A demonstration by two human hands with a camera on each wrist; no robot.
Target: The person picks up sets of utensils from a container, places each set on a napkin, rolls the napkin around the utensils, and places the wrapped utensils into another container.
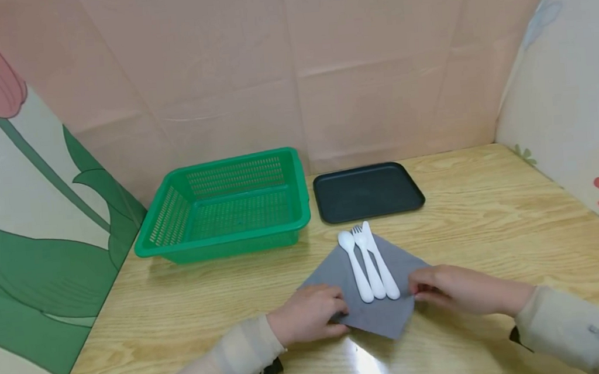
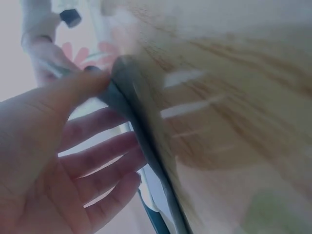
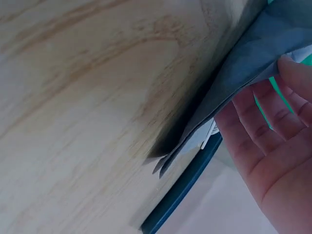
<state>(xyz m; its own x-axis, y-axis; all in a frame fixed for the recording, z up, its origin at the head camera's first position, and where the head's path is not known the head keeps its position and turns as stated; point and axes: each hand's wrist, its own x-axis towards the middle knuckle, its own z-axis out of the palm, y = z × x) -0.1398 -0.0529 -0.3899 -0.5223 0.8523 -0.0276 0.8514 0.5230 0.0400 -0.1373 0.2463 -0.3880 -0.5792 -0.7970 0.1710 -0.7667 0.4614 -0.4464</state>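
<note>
A grey cloth napkin [image 1: 378, 319] lies on the table with its near corner toward me. On it rest a white spoon [image 1: 356, 270], a white fork [image 1: 372, 269] and a white knife [image 1: 382, 265], side by side with handles toward me. My left hand [image 1: 312, 314] pinches the napkin's left edge between thumb and fingers. At the right edge, my right hand [image 1: 452, 287] pinches the cloth, which the right wrist view shows lifted from the wood as a folded layer [image 3: 248, 61]. In the left wrist view the napkin [image 2: 139, 117] appears edge-on and the cutlery is mostly hidden.
A green plastic basket [image 1: 240, 237] with slotted sides stands at the back left. Right of it lies a black tray [image 1: 368, 192], just beyond the cutlery's tips. The wooden table [image 1: 491, 213] meets a pinkish covered wall [image 1: 376, 87] behind.
</note>
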